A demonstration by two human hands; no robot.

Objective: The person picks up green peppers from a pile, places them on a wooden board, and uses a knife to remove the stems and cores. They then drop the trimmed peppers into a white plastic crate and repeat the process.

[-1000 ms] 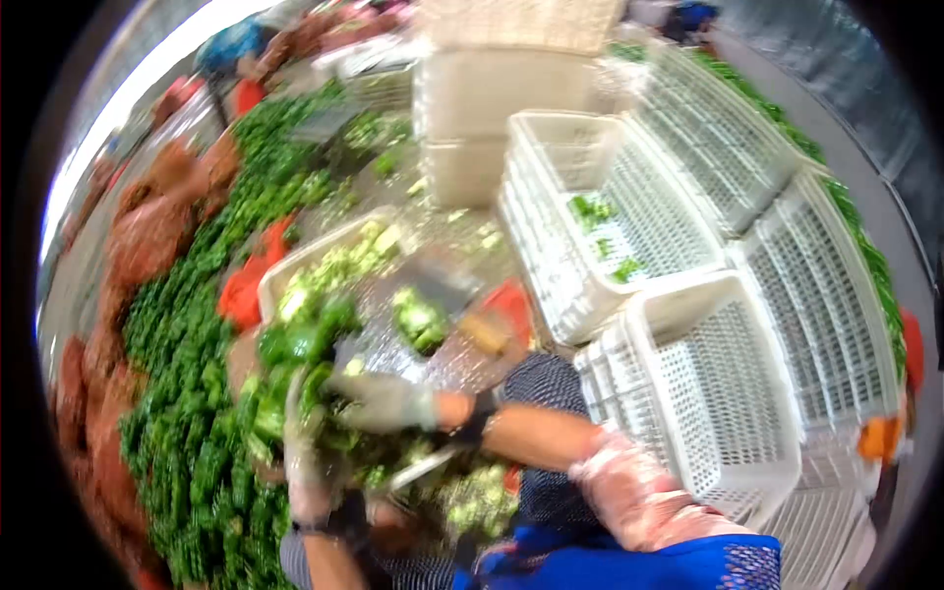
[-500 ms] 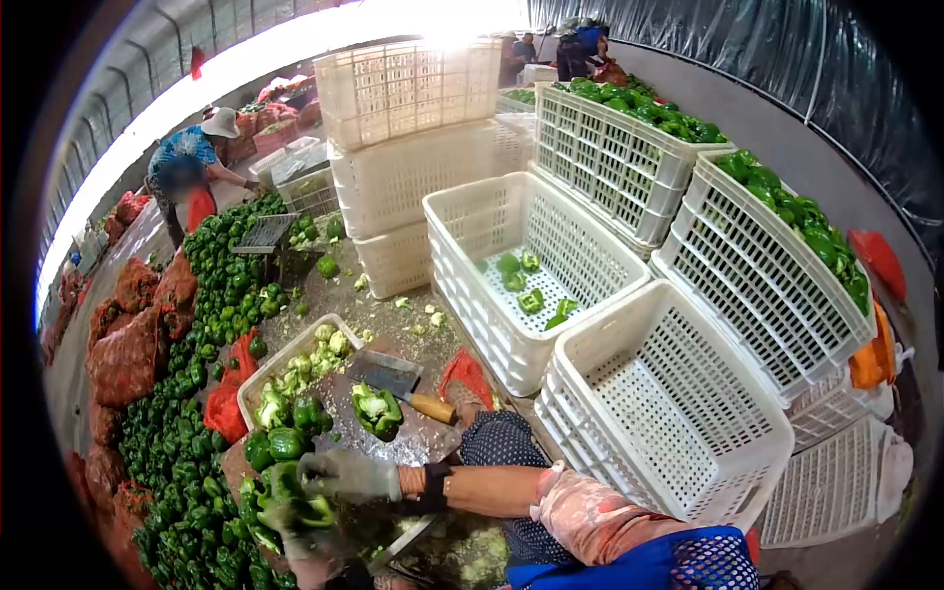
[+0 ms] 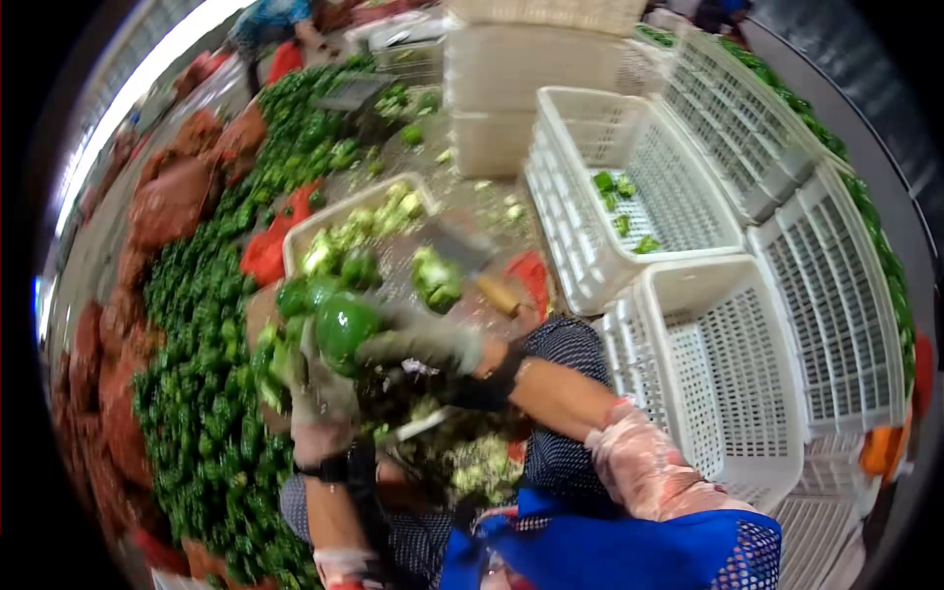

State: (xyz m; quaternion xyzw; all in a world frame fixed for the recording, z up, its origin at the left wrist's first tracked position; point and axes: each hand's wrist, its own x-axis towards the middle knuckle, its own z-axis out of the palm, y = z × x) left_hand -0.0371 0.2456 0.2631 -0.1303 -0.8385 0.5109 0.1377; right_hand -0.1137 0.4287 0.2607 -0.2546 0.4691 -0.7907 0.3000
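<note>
A whole green bell pepper [image 3: 346, 330] is held between my two gloved hands, above the near edge of the wet work board. My left hand [image 3: 323, 388] supports it from below and the left. Closed against its right side is my right hand [image 3: 425, 342], blurred by motion. On the board behind lies a cut-open green pepper [image 3: 435, 279] with its pale inside showing. A cleaver [image 3: 460, 244] with a wooden handle lies beside it, touching or near it. More peppers [image 3: 278, 366] rest just left of my left hand.
A cream tray [image 3: 288, 258] holds pale pepper cores. Left of it stretches a large heap of green peppers [image 3: 197, 413], with red mesh sacks [image 3: 172, 202] beyond. White crates [image 3: 580, 241] stand at the right, one holding a few cut peppers. Another person [image 3: 270, 25] bends at the far left.
My view has tilted down and shifted left. Both hands have come together around one pepper and lifted it; before, they were among the peppers at the board's left edge.
</note>
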